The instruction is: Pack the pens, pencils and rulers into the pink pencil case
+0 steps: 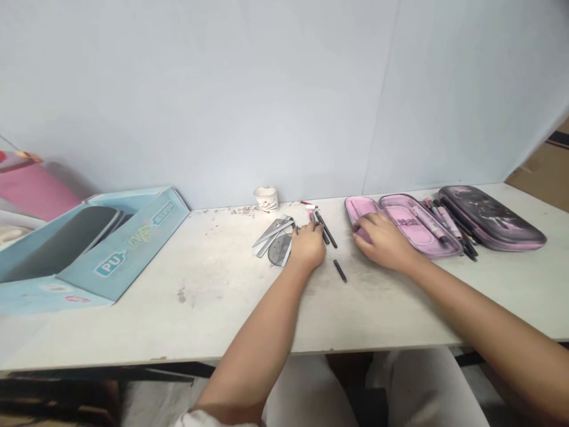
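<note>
My left hand (308, 245) rests low over the table with its fingers bent down between a fan of grey rulers (267, 238) and several dark pens (328, 230). Its fingertips touch down among these, and what they pinch is hidden. A short black pen cap or pen piece (340, 270) lies loose to the right of the wrist. My right hand (382, 242) curls its fingers over the near left part of an open pink pencil case (362, 206), gripping its edge. Several markers (429, 223) lie on the case's right half.
A closed black pencil case (493, 219) stands at the right beside more pens. Near the wall is a white paper cup (266, 199), with crumbs scattered around it. A light-blue box (128, 249) holding a dark case occupies the left, and a pink bag (38, 184) is behind it.
</note>
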The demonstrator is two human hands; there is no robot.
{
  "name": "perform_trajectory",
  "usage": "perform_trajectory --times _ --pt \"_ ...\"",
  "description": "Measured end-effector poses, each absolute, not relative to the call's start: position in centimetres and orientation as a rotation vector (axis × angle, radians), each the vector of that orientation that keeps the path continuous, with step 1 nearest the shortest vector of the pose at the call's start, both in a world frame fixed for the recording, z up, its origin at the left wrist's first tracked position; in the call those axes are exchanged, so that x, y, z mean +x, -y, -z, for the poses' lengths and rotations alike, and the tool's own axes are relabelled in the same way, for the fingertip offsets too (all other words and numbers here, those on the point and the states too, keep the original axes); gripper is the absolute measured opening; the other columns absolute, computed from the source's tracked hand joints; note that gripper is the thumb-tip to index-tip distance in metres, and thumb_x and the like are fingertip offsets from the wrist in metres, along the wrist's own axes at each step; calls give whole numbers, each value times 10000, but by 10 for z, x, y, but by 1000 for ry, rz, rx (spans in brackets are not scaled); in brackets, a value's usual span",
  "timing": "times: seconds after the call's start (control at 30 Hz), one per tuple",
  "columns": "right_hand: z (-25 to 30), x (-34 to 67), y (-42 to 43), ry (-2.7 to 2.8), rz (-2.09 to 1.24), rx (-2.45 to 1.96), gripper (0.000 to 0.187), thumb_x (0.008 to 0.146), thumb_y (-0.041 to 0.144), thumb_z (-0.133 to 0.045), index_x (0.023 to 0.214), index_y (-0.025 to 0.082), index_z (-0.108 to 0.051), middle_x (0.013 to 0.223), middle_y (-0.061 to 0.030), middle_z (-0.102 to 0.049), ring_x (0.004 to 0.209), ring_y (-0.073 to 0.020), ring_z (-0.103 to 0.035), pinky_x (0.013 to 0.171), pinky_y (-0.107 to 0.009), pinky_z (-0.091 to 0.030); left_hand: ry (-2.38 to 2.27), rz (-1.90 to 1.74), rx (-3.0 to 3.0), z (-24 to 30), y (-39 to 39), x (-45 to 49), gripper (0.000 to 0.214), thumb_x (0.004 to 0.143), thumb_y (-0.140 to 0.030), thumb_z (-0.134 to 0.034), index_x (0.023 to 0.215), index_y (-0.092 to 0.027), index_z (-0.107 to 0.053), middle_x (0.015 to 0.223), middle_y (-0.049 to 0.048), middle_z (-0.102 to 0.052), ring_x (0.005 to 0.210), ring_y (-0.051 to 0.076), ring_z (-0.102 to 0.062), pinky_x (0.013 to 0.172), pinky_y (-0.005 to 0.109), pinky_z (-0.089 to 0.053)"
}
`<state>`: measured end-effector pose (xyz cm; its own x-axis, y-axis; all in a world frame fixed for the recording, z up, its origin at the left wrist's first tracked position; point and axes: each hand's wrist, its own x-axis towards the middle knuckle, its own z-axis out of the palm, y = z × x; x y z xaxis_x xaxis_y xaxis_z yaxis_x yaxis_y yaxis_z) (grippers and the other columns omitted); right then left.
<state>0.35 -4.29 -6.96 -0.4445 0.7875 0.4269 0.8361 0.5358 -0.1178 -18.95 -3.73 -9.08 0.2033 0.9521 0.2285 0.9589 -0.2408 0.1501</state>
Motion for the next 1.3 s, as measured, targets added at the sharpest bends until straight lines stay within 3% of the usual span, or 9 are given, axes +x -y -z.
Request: perform_trajectory --times 0.27,0.4,0.53,0.7,0.9,0.97,1.07,1.2,1.3 --pt "75 -74 32 2545 325 -1442 354 830 315 -437 955 53 -642 1027 -206 -558 1034 -318 -442 806 -409 -367 1991 493 -2318 93 38 -194 334 825 -211 -389 1104 -128 -554 1162 147 -547 1062 274 -502 954 445 -306" --pt "75 -75 33 2510 361 -1492 342 839 286 -421 939 47 -645 998 -203 -566 995 -311 -451 799 -409 -363 2053 654 -2171 92 38 -193 343 880 -290 -338 1067 -118 -568 1128 168 -535 1079 294 -462 938 448 -309" --pt "72 -63 42 2325 377 -1457 326 862 265 -374 946 59 -612 975 -177 -563 966 -286 -456 791 -386 -359 2090 1083 -2095 85 36 -190 393 860 -458 -399 919 -129 -604 994 151 -542 1029 284 -471 906 412 -348" --pt "76 -36 56 2260 348 -1182 269 872 279 -398 966 104 -579 1007 -150 -552 991 -263 -433 839 -375 -333 2027 1749 -2334 78 43 -178 217 762 -369 -571 660 -177 -566 741 25 -541 833 183 -523 854 316 -382" --pt "66 17 61 2165 336 -1215 291 900 341 -368 940 136 -570 969 -119 -565 955 -251 -451 839 -363 -320 1989 2429 -2563 68 48 -128 194 753 -308 -549 809 -147 -640 783 29 -634 802 156 -555 831 287 -396" --pt "63 40 60 2115 367 -1246 310 902 358 -357 950 136 -569 978 -124 -565 961 -254 -451 841 -365 -320 1946 2501 -2646 63 43 -103 234 757 -319 -550 867 -134 -643 804 41 -649 792 159 -568 834 300 -407" --pt "70 78 55 2024 430 -1356 304 894 345 -365 922 135 -582 973 -129 -570 959 -255 -451 853 -373 -319 1927 2180 -2814 58 32 -61 276 799 -338 -509 932 -137 -644 911 78 -660 894 188 -580 892 330 -398" --pt "91 120 46 1881 442 -1630 280 873 306 -384 867 131 -603 924 -147 -583 935 -266 -461 818 -389 -341 1845 1219 -2894 63 20 -15 394 817 -327 -486 1160 -147 -561 1194 138 -564 1123 246 -496 984 387 -340" --pt "100 135 41 1826 394 -1803 270 852 301 -407 865 133 -618 931 -168 -589 938 -289 -466 774 -400 -354 1785 642 -2829 73 17 5 412 844 -367 -433 1188 -173 -549 1244 155 -517 1172 321 -440 973 507 -307"
